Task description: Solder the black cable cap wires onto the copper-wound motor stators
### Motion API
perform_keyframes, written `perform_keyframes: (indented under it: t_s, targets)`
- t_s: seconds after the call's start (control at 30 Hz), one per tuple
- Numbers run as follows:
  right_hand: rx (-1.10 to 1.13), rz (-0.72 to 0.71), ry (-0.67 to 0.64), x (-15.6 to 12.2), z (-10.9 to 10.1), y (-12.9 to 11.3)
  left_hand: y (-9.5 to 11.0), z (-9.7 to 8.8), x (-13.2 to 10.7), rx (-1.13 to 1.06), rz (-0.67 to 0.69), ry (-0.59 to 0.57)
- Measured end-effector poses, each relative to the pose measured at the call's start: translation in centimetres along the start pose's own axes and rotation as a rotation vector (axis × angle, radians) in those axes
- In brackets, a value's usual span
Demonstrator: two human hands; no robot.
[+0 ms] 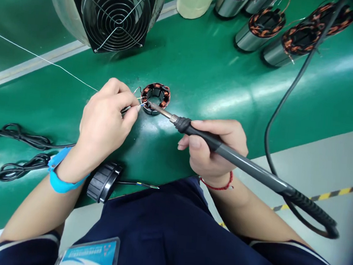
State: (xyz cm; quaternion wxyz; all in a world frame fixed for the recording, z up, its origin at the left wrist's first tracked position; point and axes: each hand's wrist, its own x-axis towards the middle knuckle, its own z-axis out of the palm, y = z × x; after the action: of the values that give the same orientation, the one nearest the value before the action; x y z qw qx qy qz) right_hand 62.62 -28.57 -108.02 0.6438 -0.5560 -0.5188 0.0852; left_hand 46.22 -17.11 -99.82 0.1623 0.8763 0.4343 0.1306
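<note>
A small stator (155, 99) with copper windings rests on the green bench mat. My right hand (217, 146) grips a soldering iron (248, 163) like a pen, and the iron's tip is at the stator's near left edge. Beside the stator, my left hand (109, 118) is closed, thumb and forefinger pinching thin lead wires (142, 104) whose ends reach the winding near the tip. A thin silvery wire (60, 66) runs from the far left to behind my left hand; whether the fingers hold it is hidden.
A fan with a wire guard (119, 22) stands at the back. Larger stators (261, 28) and a container of pale liquid (196, 0) are behind on the right. Coiled black cables (24, 135) and a black round cap (104, 182) lie near my left arm. The iron's cord (272, 112) loops at right.
</note>
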Motion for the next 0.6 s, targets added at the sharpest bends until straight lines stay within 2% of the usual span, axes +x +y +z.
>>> perform_keyframes:
  t_s: [0.6]
  targets:
    - [0.069, 0.062, -0.043, 0.13, 0.28, -0.18, -0.01, 0.16, -0.03, 0.040, 0.023, 0.018]
